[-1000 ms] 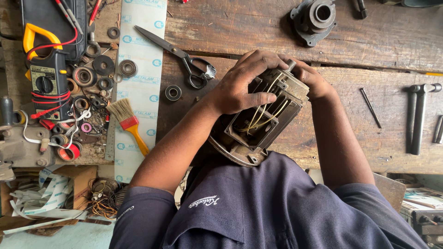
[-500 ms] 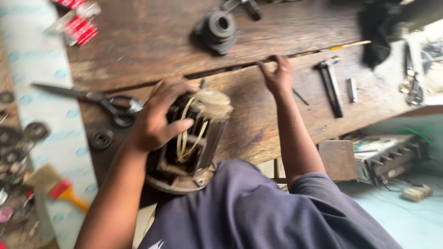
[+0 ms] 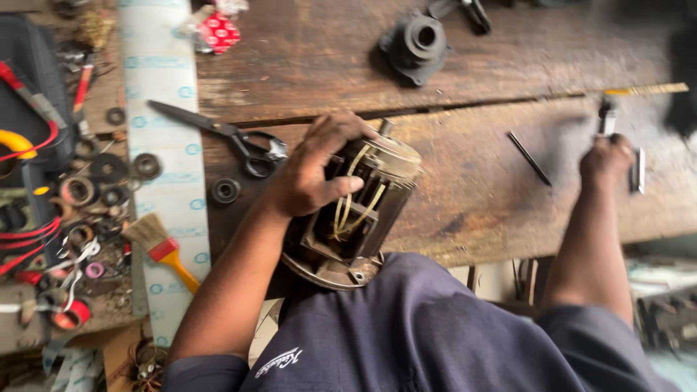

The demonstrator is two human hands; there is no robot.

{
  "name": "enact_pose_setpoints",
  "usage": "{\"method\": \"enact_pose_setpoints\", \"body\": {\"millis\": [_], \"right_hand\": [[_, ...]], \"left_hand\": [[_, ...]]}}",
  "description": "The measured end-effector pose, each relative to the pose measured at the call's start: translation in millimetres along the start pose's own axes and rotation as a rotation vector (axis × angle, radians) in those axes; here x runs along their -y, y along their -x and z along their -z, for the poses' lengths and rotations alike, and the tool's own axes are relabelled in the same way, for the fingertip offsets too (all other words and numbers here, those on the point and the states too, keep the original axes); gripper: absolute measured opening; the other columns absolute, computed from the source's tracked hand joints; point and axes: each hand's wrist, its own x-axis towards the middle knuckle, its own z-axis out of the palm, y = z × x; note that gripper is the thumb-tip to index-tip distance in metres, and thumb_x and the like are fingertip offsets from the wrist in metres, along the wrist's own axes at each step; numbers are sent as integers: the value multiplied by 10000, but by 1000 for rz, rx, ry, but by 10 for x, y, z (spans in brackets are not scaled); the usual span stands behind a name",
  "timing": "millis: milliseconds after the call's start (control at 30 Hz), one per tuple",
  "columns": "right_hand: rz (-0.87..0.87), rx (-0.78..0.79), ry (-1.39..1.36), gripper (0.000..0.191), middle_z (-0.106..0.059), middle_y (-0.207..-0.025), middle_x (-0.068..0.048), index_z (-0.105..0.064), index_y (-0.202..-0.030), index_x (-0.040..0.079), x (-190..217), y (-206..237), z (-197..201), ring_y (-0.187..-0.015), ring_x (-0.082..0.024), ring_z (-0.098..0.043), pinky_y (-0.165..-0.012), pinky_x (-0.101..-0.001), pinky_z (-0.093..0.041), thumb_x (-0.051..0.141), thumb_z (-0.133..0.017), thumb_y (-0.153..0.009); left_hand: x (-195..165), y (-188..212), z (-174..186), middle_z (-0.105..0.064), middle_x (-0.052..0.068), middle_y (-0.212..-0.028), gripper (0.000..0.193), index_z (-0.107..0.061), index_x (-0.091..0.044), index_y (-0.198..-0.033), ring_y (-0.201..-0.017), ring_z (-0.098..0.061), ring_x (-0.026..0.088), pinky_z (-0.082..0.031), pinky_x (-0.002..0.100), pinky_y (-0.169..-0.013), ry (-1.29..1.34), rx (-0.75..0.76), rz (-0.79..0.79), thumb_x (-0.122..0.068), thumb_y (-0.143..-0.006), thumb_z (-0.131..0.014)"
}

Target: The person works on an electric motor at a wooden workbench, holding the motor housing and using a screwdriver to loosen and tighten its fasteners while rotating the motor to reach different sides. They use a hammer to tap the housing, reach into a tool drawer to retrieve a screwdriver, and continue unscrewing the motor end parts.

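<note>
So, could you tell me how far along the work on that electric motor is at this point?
Done: the motor is opened, its yellow wires exposed, and a black end cover lies apart on the bench. In hand: the left hand steadies the motor against the body; the right hand closes on a hammer. Left: the cover is still off.

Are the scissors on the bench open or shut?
Shut. The scissors lie flat on the wooden bench, both blades together in one dark line, left of the left hand holding the motor housing.
</note>
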Motion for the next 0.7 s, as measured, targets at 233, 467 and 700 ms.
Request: {"method": "enact_pose_setpoints", "body": {"millis": [233,467,700], "right_hand": [[-108,960,-1017,290,-596,-801,-38,-604,-1088,19,544,-186,495,-654,-134,-550,-567,-289,-454,305,-574,-1122],[299,1213,-835,390,-561,-763,-22,-632,-1133,12,1421,263,373,-665,-95,-503,-557,-278,-440,380,-537,-1044],[348,1188,-867,373,-540,-737,-4,-615,-1078,11,1381,388,356,-628,-96,-482,-531,-267,-419,369,-509,-1067]], "left_hand": [[-42,-16,-6,-609,132,-1396,587,-586,-62,-1358,-1410,-535,330,-384,490,-1264,2,-3,-69,-434,-908,-653],[-63,13,-56,-632,106,-1371,574,-602,-67,-1354,-1401,-547,322,-378,496,-1279,8,-23,-73,-415,-902,-662],[-46,75,-48,-636,92,-1375,569,-600,-73,-1358,-1405,-548,301,-376,494,-1293,28,-42,-68,-383,-884,-661]]}}
